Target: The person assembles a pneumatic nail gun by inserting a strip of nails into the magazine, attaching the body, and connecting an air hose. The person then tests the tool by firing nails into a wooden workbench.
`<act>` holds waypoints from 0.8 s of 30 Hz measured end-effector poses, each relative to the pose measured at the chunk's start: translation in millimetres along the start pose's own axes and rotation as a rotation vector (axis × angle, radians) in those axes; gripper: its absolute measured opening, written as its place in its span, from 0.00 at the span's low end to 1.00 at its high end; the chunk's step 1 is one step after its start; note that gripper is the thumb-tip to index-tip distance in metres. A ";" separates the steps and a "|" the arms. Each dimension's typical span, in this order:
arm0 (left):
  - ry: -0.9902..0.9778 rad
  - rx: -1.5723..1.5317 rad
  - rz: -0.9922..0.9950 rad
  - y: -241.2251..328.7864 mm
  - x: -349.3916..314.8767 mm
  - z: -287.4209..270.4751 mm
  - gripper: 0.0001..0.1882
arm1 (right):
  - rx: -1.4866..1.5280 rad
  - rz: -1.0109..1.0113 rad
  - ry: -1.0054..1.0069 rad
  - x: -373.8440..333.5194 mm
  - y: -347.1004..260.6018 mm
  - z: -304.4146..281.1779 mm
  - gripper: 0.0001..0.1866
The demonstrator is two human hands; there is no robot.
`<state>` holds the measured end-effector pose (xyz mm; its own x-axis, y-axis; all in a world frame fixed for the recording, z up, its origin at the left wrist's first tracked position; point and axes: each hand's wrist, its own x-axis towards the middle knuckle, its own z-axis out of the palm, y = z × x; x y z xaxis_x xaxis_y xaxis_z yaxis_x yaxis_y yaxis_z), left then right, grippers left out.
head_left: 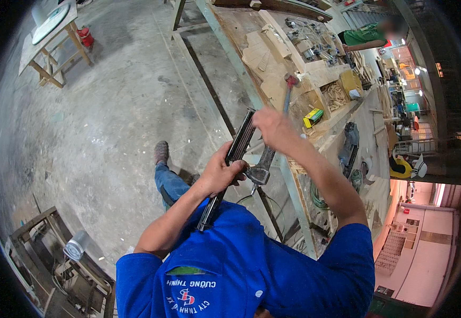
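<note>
My left hand (221, 172) is wrapped round the long black magazine of a nail gun (241, 139), held slanting in front of my chest. The tool's dark grey body (261, 170) hangs to the right of that hand. One end of the magazine rests against my blue shirt. At its far end is my right hand (275, 129), fingers curled together and slightly blurred. Whatever they pinch is hidden. Just beyond the right hand, a hammer (291, 81) with a reddish head lies on the workbench (275, 74).
A yellow and green box (313, 117), a tray of small wood pieces (336, 97) and another nail gun (349, 144) lie on the bench. Someone in a green shirt (363, 36) stands at its far side. A wooden table (55, 32) and red canister (85, 36) are far left.
</note>
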<state>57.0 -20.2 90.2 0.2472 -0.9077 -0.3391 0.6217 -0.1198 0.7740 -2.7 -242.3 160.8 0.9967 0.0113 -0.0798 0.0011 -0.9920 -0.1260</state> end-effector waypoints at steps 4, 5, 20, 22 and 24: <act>0.006 -0.019 0.012 -3.3 1.2 -3.3 0.32 | 0.030 0.033 0.046 0.3 -11.5 -2.4 0.04; 0.013 -0.033 0.021 -5.4 1.2 -4.3 0.32 | 0.034 -0.041 0.005 -0.2 -16.7 0.9 0.04; -0.011 -0.081 0.005 6.8 1.8 -3.1 0.27 | 0.156 0.272 0.382 -4.9 -15.0 4.8 0.03; -0.021 -0.087 0.010 8.5 3.3 -2.9 0.27 | 0.113 0.262 0.444 -4.4 -12.8 9.1 0.03; -0.022 -0.104 0.010 9.4 4.4 -2.7 0.26 | 0.079 0.258 0.484 -1.6 -11.4 10.1 0.03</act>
<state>65.9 -24.2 94.5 0.2376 -0.9175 -0.3189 0.6931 -0.0698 0.7174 -5.1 -229.8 152.3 0.8872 -0.3081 0.3435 -0.2353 -0.9424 -0.2377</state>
